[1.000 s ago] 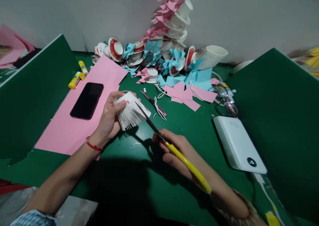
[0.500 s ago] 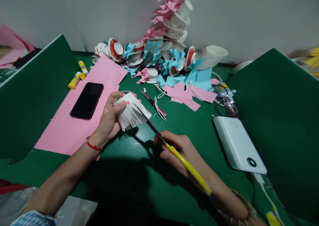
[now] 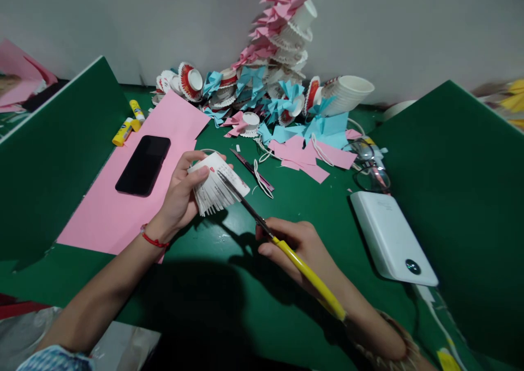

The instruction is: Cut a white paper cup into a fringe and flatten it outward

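My left hand (image 3: 180,193) grips a white paper cup (image 3: 216,184) whose wall is cut into many thin strips. My right hand (image 3: 301,251) is closed around yellow-handled scissors (image 3: 278,240). The dark blades reach up and left into the cup's fringe. Both hands hover just above the green table (image 3: 245,283), near its middle. A red string band circles my left wrist.
A pink sheet (image 3: 123,196) with a black phone (image 3: 143,165) lies left. Glue sticks (image 3: 126,125) sit behind it. A heap of cut cups and pink and blue paper bows (image 3: 270,87) fills the back. A white power bank (image 3: 391,237), glasses (image 3: 370,166) and green dividers (image 3: 458,185) stand right.
The scissors and my right hand have shifted slightly to the right and the blades sit a little deeper in the cup. My left hand keeps the cup almost still.
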`<act>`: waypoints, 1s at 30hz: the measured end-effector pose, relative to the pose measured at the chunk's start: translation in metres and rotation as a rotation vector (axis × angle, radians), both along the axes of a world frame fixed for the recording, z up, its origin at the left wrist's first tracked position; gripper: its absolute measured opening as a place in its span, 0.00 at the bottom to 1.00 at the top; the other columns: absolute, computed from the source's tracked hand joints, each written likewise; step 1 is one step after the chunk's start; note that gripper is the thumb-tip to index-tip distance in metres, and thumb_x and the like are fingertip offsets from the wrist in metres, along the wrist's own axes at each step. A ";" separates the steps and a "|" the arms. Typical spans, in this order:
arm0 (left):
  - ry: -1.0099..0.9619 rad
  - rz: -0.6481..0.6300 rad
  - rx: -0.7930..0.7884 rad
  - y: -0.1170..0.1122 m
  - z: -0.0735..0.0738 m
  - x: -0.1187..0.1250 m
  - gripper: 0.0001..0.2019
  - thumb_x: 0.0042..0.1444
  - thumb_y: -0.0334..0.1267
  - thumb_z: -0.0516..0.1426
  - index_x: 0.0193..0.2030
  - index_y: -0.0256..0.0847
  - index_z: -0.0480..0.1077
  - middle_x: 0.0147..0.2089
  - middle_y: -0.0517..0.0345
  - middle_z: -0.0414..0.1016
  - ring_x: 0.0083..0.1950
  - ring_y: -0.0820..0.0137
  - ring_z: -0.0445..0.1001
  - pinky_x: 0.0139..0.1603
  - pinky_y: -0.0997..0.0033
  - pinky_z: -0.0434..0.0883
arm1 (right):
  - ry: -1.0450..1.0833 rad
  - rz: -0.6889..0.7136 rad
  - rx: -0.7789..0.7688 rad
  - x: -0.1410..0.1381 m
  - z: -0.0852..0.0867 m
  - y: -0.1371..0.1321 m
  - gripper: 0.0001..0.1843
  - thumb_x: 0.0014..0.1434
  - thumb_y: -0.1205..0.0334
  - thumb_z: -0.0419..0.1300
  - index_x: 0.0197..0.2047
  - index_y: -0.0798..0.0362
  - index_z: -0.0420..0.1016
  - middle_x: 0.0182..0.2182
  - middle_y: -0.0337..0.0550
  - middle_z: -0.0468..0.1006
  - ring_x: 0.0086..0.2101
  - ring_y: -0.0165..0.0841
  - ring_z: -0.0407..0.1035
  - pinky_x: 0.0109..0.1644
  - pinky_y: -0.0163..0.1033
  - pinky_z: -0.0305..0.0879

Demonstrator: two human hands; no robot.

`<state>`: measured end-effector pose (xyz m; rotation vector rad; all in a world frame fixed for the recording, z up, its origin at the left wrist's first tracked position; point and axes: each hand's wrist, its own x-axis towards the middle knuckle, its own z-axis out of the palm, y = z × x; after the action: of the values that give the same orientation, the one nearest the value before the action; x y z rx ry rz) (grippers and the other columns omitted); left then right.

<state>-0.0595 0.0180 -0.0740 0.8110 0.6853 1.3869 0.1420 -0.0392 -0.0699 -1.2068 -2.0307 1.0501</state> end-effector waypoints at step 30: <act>-0.020 -0.079 -0.004 -0.004 -0.003 0.005 0.13 0.44 0.36 0.66 0.34 0.42 0.67 0.37 0.63 0.79 0.40 0.67 0.80 0.38 0.68 0.78 | 0.035 0.009 0.069 -0.001 -0.007 -0.001 0.29 0.61 0.39 0.50 0.23 0.56 0.67 0.16 0.31 0.53 0.19 0.24 0.46 0.21 0.31 0.44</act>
<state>-0.0547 0.0139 -0.0769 0.8116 0.6335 1.3202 0.1412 -0.0402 -0.0772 -1.1375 -2.0303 0.9910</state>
